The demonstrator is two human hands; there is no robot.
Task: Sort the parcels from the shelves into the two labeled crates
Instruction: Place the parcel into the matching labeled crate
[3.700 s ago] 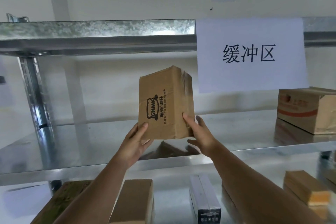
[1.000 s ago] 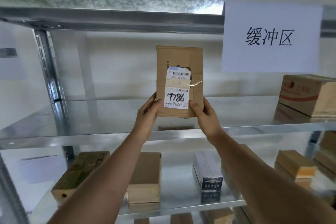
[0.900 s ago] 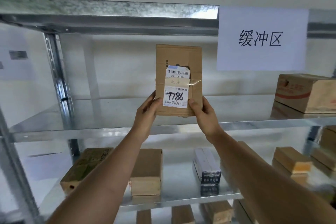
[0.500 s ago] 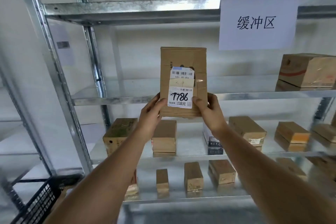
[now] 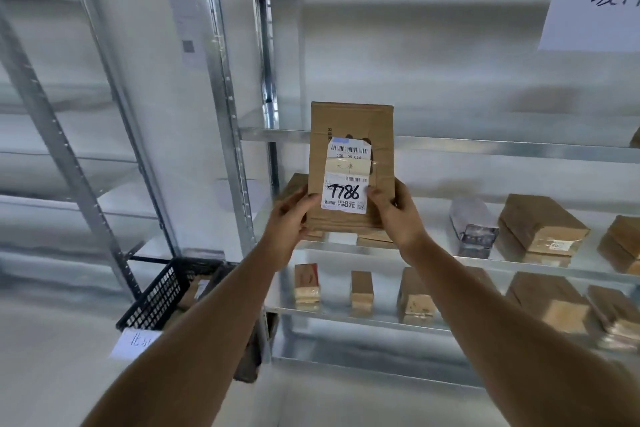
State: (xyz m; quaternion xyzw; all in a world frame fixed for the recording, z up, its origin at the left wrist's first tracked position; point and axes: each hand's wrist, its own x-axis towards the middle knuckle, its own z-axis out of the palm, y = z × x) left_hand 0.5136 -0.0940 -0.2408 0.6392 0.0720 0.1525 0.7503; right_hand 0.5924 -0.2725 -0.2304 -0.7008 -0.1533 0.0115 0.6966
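I hold a flat brown cardboard parcel upright in front of the metal shelves, its white label marked "7786" facing me. My left hand grips its lower left edge and my right hand grips its lower right edge, thumbs on the front. Down at the lower left stands a black mesh crate with a white paper label on its front and some parcels inside. My left forearm hides part of the crate.
The shelf unit holds several brown parcels and a silver-wrapped one on its lower levels. A white paper sign hangs at the top right. A second metal rack stands to the left.
The view has swung left and down, and the parcel with both hands has come lower, away from the shelf. The black crate is now in fuller view. Earlier I turned the parcel label side toward me.
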